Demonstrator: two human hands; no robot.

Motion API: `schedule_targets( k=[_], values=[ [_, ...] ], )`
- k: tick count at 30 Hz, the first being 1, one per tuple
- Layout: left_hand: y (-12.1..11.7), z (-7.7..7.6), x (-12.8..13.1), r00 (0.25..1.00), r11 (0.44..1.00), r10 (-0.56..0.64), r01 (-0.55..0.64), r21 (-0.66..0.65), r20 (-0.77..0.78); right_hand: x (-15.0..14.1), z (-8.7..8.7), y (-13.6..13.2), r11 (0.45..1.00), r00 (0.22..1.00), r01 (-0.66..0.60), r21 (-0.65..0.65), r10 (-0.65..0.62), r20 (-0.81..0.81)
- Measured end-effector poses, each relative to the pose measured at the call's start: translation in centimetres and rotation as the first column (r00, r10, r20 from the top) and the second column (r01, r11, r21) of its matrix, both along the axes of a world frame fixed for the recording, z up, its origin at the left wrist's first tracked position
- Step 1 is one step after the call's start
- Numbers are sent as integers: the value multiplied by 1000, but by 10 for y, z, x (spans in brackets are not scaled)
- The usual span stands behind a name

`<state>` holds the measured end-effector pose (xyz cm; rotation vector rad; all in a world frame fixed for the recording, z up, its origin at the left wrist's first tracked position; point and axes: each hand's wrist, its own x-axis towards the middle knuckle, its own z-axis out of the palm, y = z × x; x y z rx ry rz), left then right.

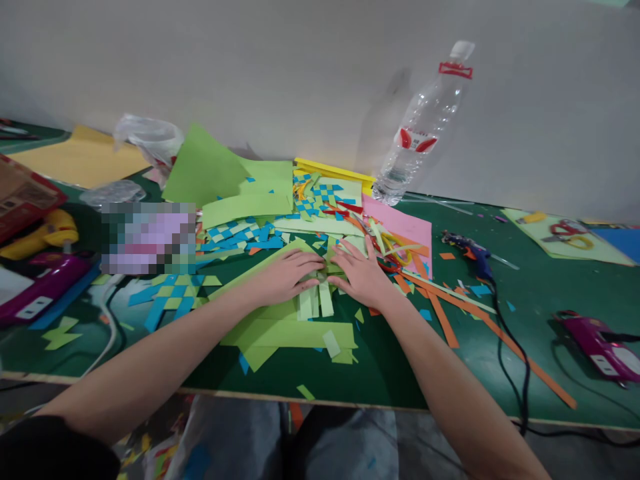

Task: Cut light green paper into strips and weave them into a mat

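My left hand [287, 273] lies with its fingers stretched out over green paper, the fingertips touching light green paper strips [315, 300]. Facing it from the other side is my right hand [357, 272], fingers spread, its tips at the same strips; the exact contact under the fingertips is hidden. A long green strip [295, 333] lies nearer the table edge. Beyond the hands are woven blue-and-green paper pieces [240, 233]. Red-handled and yellow-handled scissors [397, 250] rest just right of my right hand, on pink paper [417, 230].
A clear bottle [420, 133] leans against the wall. A glue gun [470, 253] and its cord lie right, near a purple power strip [600, 347]. Another purple power strip [45, 287] and a yellow tool [55, 230] are left. Orange strips [530, 357] cross the green table [390, 380].
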<state>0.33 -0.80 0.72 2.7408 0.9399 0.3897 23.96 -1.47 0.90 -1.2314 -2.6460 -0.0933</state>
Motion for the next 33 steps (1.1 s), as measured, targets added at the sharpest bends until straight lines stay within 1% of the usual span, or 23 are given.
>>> schedule_targets(
  k=[5,13,19,23,26,29,33],
  values=[
    [-1,1,0,1000,1000,14,-14,-15,0,1,1,0,1000,1000,0,-14,0,-11],
    [-2,2,0,1000,1000,22,-22,4,-1,0,2,0,1000,998,-12,-5,12,-57],
    [-2,1,-2,1000,999,31,-31,44,3,2,5,0,998,995,-8,66,15,-101],
    [-1,2,-2,999,997,31,-33,65,31,2,10,-2,988,986,52,146,-27,-165],
    [-2,5,-2,997,996,36,-41,82,65,2,12,-3,970,967,146,194,-98,-236],
    [-3,7,-2,994,995,31,-41,92,100,2,13,-4,940,929,253,229,-170,-329],
    [-5,7,-3,994,992,-41,29,122,97,2,10,-2,891,879,331,311,-171,-445]
  ],
)
